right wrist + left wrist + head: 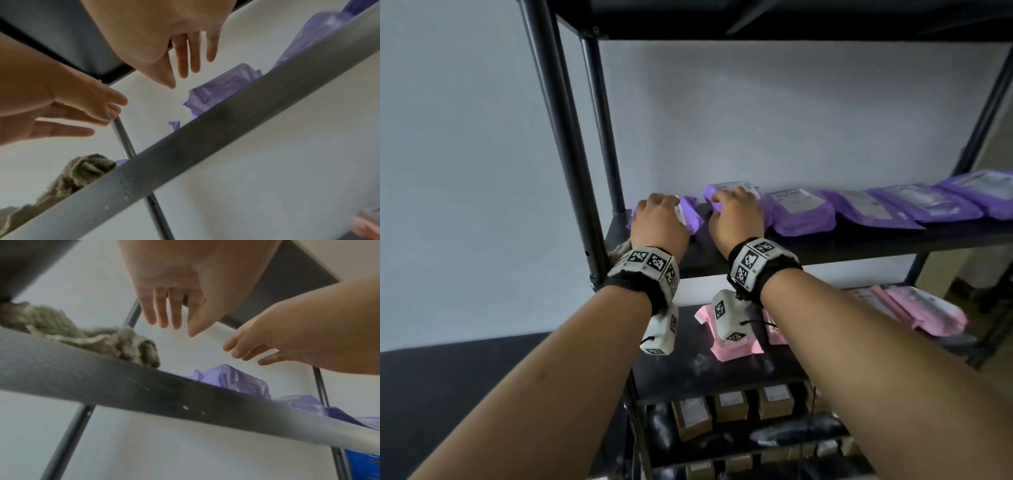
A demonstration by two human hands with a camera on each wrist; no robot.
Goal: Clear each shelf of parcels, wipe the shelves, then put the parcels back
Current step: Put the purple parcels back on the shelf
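Observation:
A row of purple parcels lies along the black middle shelf point(825, 247). My left hand point(659, 217) hovers over the leftmost purple parcel point(690, 214), and my right hand point(736, 216) is over the second purple parcel point(734, 189). From the left wrist view my left hand point(176, 324) has straight, spread fingers and holds nothing above a purple parcel point(242, 381). The right wrist view shows my right hand point(182, 71) likewise with loose straight fingers above a purple parcel point(222, 91). Whether the fingertips touch the parcels I cannot tell. A grey-green cloth point(619, 249) point(82, 335) point(80, 173) lies bunched at the shelf's front left corner.
More purple parcels point(887, 205) fill the shelf to the right. Pink parcels point(917, 308) lie on the shelf below, and brown boxes point(729, 406) stand lower still. Black uprights point(571, 154) frame the left side. Another shelf point(756, 20) is overhead.

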